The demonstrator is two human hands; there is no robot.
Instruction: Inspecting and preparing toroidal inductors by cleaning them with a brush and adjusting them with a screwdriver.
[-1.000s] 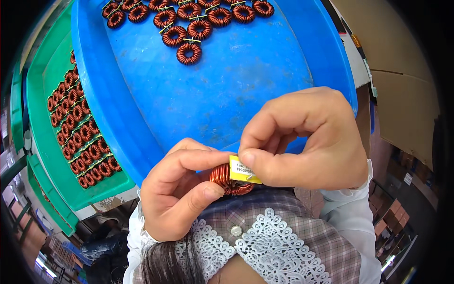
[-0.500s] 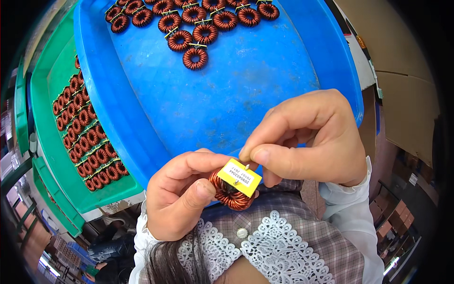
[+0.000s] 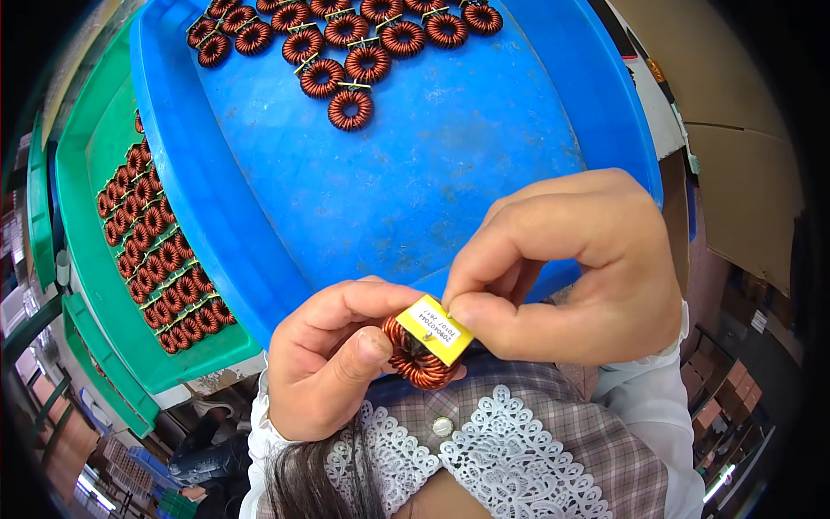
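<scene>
Close to my chest, my left hand (image 3: 333, 363) grips a copper-wound toroidal coil (image 3: 422, 365) between thumb and fingers. The coil carries a yellow plate (image 3: 448, 344) with a white printed label on its face, and small metal pins stick up through the plate. My right hand (image 3: 562, 268) is closed in a pinch, its thumb and forefinger tips at the plate's upper corner, by one of the pins. The fingertips cover that pin, so whether they hold it is hard to see.
A large blue tray (image 3: 406, 190) lies in front of me, with several similar coils (image 3: 350, 111) grouped at its far side. To the left stands a green tray (image 3: 173, 368) holding rows of such coils (image 3: 173, 298). Cardboard (image 3: 743, 190) rises at the right.
My right hand has lowered slightly, bringing its pinched fingertips onto the plate's upper corner. The coil has turned a little in my left hand. The view has shifted slightly.
</scene>
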